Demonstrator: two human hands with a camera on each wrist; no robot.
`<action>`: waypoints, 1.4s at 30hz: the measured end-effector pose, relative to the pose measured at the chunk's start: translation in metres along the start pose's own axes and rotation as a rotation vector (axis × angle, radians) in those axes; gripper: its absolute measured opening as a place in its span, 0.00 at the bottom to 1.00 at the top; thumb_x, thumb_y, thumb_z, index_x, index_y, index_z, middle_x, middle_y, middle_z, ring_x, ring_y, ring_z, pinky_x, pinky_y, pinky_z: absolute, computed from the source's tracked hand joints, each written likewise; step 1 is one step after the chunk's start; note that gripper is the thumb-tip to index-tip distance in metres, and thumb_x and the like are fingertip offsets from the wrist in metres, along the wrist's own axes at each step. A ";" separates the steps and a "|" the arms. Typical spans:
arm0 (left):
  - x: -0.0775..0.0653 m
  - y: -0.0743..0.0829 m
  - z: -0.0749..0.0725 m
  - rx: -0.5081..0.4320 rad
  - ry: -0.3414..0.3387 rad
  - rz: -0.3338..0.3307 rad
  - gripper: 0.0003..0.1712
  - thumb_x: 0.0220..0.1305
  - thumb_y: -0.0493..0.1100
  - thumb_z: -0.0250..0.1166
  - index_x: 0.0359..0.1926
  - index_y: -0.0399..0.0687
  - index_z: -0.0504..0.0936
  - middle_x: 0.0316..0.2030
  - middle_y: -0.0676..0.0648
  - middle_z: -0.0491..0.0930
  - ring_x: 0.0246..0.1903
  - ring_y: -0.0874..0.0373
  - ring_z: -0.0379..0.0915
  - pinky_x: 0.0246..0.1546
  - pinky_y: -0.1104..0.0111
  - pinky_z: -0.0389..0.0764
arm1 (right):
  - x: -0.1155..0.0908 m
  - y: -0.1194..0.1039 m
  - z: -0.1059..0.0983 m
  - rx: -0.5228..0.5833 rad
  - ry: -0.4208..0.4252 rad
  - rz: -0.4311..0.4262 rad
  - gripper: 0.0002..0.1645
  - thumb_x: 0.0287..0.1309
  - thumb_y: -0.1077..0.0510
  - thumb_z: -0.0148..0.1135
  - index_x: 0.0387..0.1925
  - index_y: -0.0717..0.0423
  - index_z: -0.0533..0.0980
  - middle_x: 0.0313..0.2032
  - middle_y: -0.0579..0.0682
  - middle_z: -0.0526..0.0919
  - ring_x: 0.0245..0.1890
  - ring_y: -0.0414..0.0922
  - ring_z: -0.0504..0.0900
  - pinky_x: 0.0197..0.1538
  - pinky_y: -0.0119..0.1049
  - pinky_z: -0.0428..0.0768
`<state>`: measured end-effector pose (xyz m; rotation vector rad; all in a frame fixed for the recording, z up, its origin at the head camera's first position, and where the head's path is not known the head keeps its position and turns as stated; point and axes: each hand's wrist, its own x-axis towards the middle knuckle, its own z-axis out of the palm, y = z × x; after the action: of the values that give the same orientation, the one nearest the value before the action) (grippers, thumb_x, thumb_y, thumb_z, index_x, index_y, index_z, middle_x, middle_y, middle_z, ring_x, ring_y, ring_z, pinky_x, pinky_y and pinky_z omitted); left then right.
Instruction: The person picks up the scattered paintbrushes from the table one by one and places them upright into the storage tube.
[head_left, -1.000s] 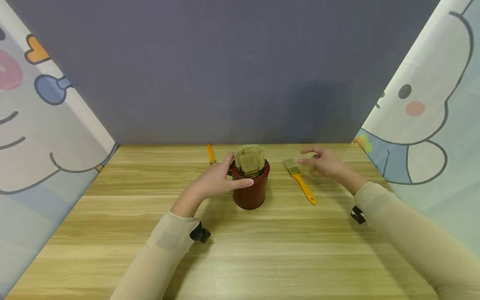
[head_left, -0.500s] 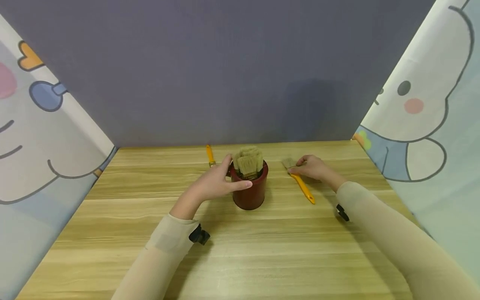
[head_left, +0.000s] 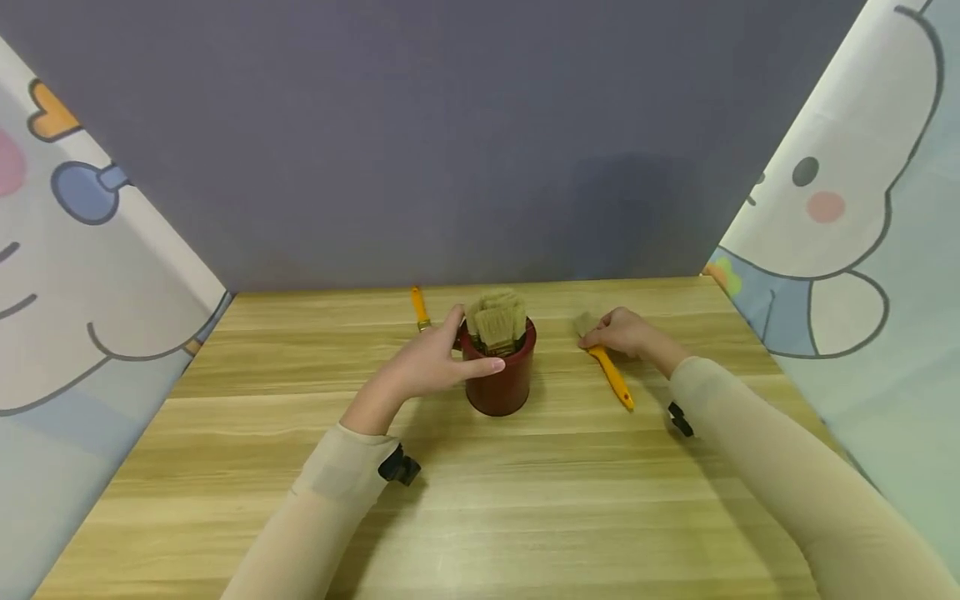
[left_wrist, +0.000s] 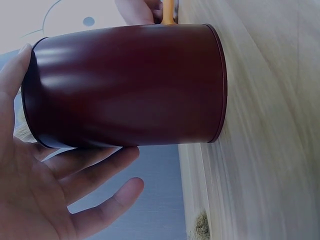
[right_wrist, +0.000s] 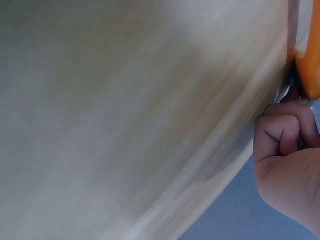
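Observation:
In the head view my left hand (head_left: 427,364) holds the dark red cylindrical pot (head_left: 498,392) at its upper left, thumb along the near rim and the other fingers round the far side. Several paintbrushes (head_left: 498,323) stand in the pot with their pale bristles up. To the right, my right hand (head_left: 624,332) pinches a paintbrush (head_left: 615,382) near its metal band, which the fingertips hide. This brush's yellow handle slants toward me, close over the table. The right wrist view shows curled fingers (right_wrist: 285,132) at the orange-looking handle (right_wrist: 311,60).
Another yellow-handled paintbrush (head_left: 419,308) lies behind my left hand, partly hidden by it. The wooden table (head_left: 525,517) ends at a grey upright panel (head_left: 480,142). Cartoon-printed cloth (head_left: 825,192) stands along both sides.
My right hand has come down and left from above the paintbrush and taken hold of it near the metal band. The brush has shifted slightly. My left hand stays at the pot.

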<state>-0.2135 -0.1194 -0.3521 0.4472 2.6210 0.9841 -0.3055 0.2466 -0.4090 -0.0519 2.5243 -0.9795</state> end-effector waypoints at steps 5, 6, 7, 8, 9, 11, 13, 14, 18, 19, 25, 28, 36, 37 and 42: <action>0.000 0.000 -0.001 -0.016 0.001 0.016 0.73 0.59 0.82 0.67 0.87 0.50 0.39 0.75 0.43 0.71 0.76 0.46 0.69 0.72 0.46 0.75 | -0.009 -0.002 0.001 0.041 0.021 -0.052 0.18 0.67 0.49 0.73 0.26 0.56 0.81 0.22 0.43 0.76 0.23 0.39 0.68 0.30 0.32 0.70; 0.000 0.001 -0.001 -0.022 0.000 0.019 0.73 0.59 0.81 0.67 0.87 0.50 0.40 0.75 0.43 0.71 0.76 0.46 0.69 0.72 0.46 0.74 | -0.012 -0.003 0.002 0.041 0.030 -0.064 0.16 0.68 0.49 0.72 0.33 0.59 0.86 0.27 0.46 0.83 0.26 0.39 0.70 0.32 0.32 0.72; 0.000 0.001 -0.001 -0.023 -0.001 0.017 0.73 0.59 0.81 0.67 0.87 0.50 0.40 0.75 0.43 0.72 0.76 0.46 0.69 0.72 0.46 0.74 | -0.015 -0.004 0.001 0.045 0.036 -0.080 0.17 0.69 0.49 0.71 0.41 0.61 0.88 0.34 0.51 0.87 0.29 0.40 0.72 0.34 0.32 0.72; -0.001 0.002 -0.001 -0.024 -0.003 0.014 0.74 0.59 0.82 0.67 0.87 0.50 0.39 0.75 0.43 0.71 0.76 0.46 0.69 0.73 0.46 0.74 | -0.018 -0.006 0.001 0.048 0.046 -0.093 0.18 0.70 0.50 0.70 0.48 0.62 0.89 0.41 0.55 0.90 0.31 0.40 0.72 0.35 0.33 0.72; -0.001 0.003 -0.001 -0.024 -0.006 0.014 0.74 0.59 0.82 0.67 0.87 0.50 0.39 0.76 0.43 0.71 0.76 0.46 0.68 0.73 0.45 0.74 | -0.021 -0.007 0.000 0.048 0.058 -0.105 0.20 0.71 0.50 0.69 0.52 0.62 0.88 0.46 0.58 0.90 0.31 0.40 0.72 0.35 0.33 0.73; 0.000 0.004 -0.001 -0.020 -0.008 0.015 0.75 0.59 0.82 0.66 0.87 0.49 0.38 0.77 0.42 0.69 0.77 0.45 0.67 0.73 0.45 0.73 | -0.026 -0.009 -0.002 0.053 0.082 -0.128 0.21 0.71 0.52 0.68 0.55 0.62 0.87 0.52 0.60 0.89 0.29 0.39 0.71 0.34 0.33 0.72; 0.000 0.004 -0.001 -0.014 -0.009 0.014 0.75 0.59 0.82 0.66 0.87 0.49 0.36 0.78 0.41 0.67 0.77 0.44 0.67 0.74 0.45 0.73 | -0.031 -0.012 -0.005 0.075 0.099 -0.137 0.21 0.71 0.52 0.68 0.55 0.62 0.87 0.49 0.61 0.89 0.25 0.40 0.68 0.32 0.35 0.72; 0.001 0.004 -0.002 -0.013 -0.008 0.015 0.75 0.59 0.82 0.66 0.87 0.49 0.36 0.79 0.41 0.66 0.77 0.44 0.66 0.74 0.45 0.72 | -0.032 -0.014 -0.006 0.078 0.107 -0.141 0.21 0.71 0.51 0.68 0.55 0.62 0.87 0.49 0.61 0.88 0.25 0.40 0.69 0.32 0.35 0.73; 0.002 0.005 -0.003 -0.031 -0.012 0.014 0.74 0.60 0.81 0.67 0.87 0.49 0.36 0.78 0.41 0.67 0.78 0.45 0.66 0.74 0.45 0.72 | -0.037 -0.022 -0.013 0.069 0.114 -0.137 0.25 0.70 0.47 0.68 0.58 0.61 0.85 0.60 0.63 0.84 0.48 0.52 0.82 0.51 0.45 0.81; 0.002 0.006 -0.003 -0.036 -0.014 0.013 0.74 0.60 0.80 0.67 0.87 0.50 0.37 0.78 0.41 0.67 0.78 0.45 0.66 0.74 0.45 0.72 | -0.039 -0.024 -0.014 0.068 0.114 -0.136 0.26 0.71 0.46 0.68 0.59 0.61 0.84 0.64 0.63 0.82 0.55 0.55 0.80 0.56 0.47 0.80; 0.006 0.005 0.001 -0.038 -0.023 0.015 0.74 0.59 0.81 0.67 0.87 0.49 0.37 0.78 0.40 0.67 0.78 0.42 0.66 0.74 0.44 0.73 | -0.053 -0.038 -0.026 0.090 0.152 -0.166 0.21 0.68 0.45 0.71 0.44 0.60 0.83 0.33 0.47 0.80 0.29 0.44 0.68 0.34 0.38 0.69; 0.006 0.006 0.004 -0.038 -0.024 0.011 0.76 0.59 0.81 0.67 0.87 0.50 0.36 0.80 0.39 0.64 0.78 0.41 0.64 0.74 0.44 0.72 | -0.063 -0.049 -0.034 0.092 0.181 -0.185 0.20 0.66 0.45 0.73 0.34 0.58 0.80 0.17 0.39 0.63 0.20 0.40 0.57 0.27 0.36 0.61; 0.003 0.010 0.012 -0.028 -0.021 -0.009 0.76 0.57 0.83 0.67 0.88 0.53 0.36 0.83 0.40 0.57 0.80 0.41 0.61 0.76 0.43 0.69 | -0.096 -0.085 -0.051 0.063 0.237 -0.226 0.25 0.63 0.41 0.76 0.21 0.49 0.76 0.13 0.39 0.58 0.16 0.41 0.55 0.23 0.39 0.61; 0.003 0.011 0.013 -0.029 -0.019 -0.008 0.76 0.56 0.83 0.67 0.88 0.53 0.36 0.83 0.40 0.58 0.80 0.41 0.61 0.76 0.44 0.69 | -0.101 -0.090 -0.053 0.063 0.247 -0.236 0.27 0.63 0.41 0.77 0.20 0.48 0.73 0.13 0.39 0.57 0.16 0.41 0.55 0.23 0.40 0.61; 0.003 0.012 0.016 -0.029 -0.014 -0.010 0.76 0.56 0.84 0.67 0.88 0.54 0.36 0.84 0.41 0.55 0.80 0.41 0.61 0.76 0.44 0.69 | -0.125 -0.113 -0.061 0.094 0.281 -0.295 0.33 0.61 0.39 0.78 0.17 0.48 0.66 0.14 0.40 0.56 0.17 0.43 0.55 0.24 0.43 0.62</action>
<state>-0.2077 -0.1004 -0.3556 0.4325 2.5912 1.0110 -0.2300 0.2235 -0.2479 -0.2847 2.7745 -1.2996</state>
